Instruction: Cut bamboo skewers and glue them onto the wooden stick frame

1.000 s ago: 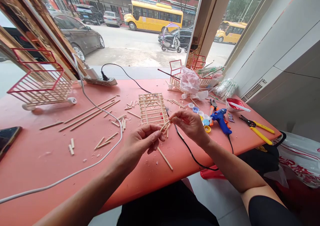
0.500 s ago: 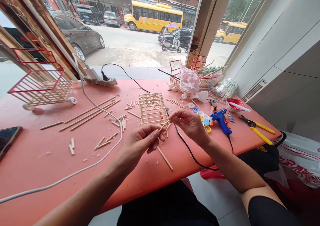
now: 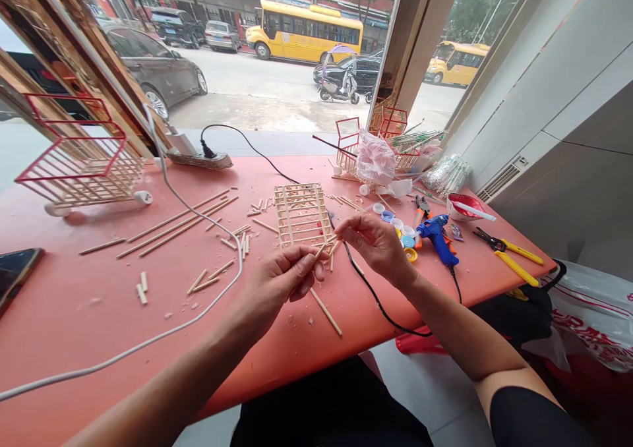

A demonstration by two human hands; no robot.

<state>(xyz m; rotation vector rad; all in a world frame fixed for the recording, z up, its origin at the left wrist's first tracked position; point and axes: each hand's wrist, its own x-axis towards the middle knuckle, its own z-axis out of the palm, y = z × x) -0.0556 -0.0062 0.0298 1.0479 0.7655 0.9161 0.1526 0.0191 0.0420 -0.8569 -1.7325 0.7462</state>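
My left hand (image 3: 291,272) pinches a short wooden stick (image 3: 321,249) between thumb and fingers, its tip pointing up and to the right. Close to that tip is my right hand (image 3: 376,242), thumb and forefinger pinched together; whether anything is between them I cannot make out. Just beyond both hands lies a small lattice frame of wooden sticks (image 3: 299,217). A longer loose stick (image 3: 326,312) rests on the pink table (image 3: 173,355) below my hands.
A blue glue gun (image 3: 439,236), bottle caps (image 3: 409,254) and yellow-handled pliers (image 3: 519,266) lie to the right. Cut sticks (image 3: 178,226) and a red-rimmed stick cart (image 3: 84,163) are on the left. A white cable (image 3: 198,315) crosses the table; a black cord (image 3: 376,302) runs beside my right hand.
My right fingertips have shifted very slightly to the right, off the stick's tip. My left hand and its stick are almost unmoved.
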